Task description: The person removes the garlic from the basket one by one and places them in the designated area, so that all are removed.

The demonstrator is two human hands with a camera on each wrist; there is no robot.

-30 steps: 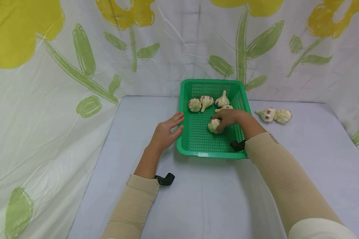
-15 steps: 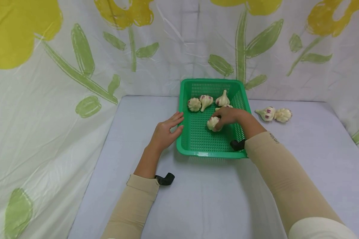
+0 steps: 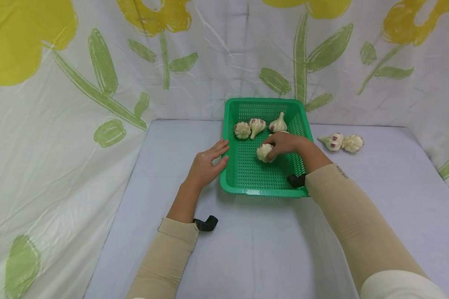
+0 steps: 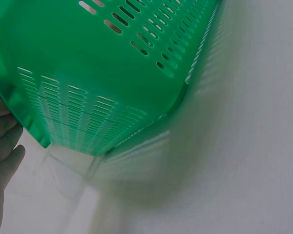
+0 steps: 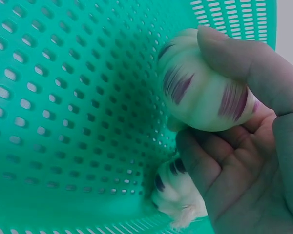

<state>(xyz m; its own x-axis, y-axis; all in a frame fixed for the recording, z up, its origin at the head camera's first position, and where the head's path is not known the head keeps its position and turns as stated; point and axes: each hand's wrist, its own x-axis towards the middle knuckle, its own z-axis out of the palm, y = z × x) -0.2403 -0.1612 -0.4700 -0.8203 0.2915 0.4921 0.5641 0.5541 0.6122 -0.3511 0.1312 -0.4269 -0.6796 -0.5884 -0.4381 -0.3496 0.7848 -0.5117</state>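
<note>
My right hand [image 3: 284,144] reaches into a green plastic basket [image 3: 263,192] and grips a garlic bulb [image 3: 264,153], white with purple streaks. The right wrist view shows thumb and fingers round that bulb [image 5: 205,87], with another bulb [image 5: 178,190] below it, against the basket wall. At the basket's left rim rests my left hand [image 3: 205,166], its fingers fairly straight and touching the edge. In the left wrist view only part of that hand [image 4: 2,146] shows, beside the rim. Further bulbs lie at the back of the basket, one mostly hidden by my right hand.
Two more garlic bulbs [image 3: 342,143] lie on the white-covered table [image 3: 247,249], right of the basket. Behind stands a white curtain [image 3: 217,54] with painted yellow flowers. Black wrist cameras sit at both wrists; the right one [image 3: 296,180] hangs over the basket.
The right hand has shifted slightly back and left inside the basket, carrying its garlic bulb along. My left hand keeps its place at the rim.
</note>
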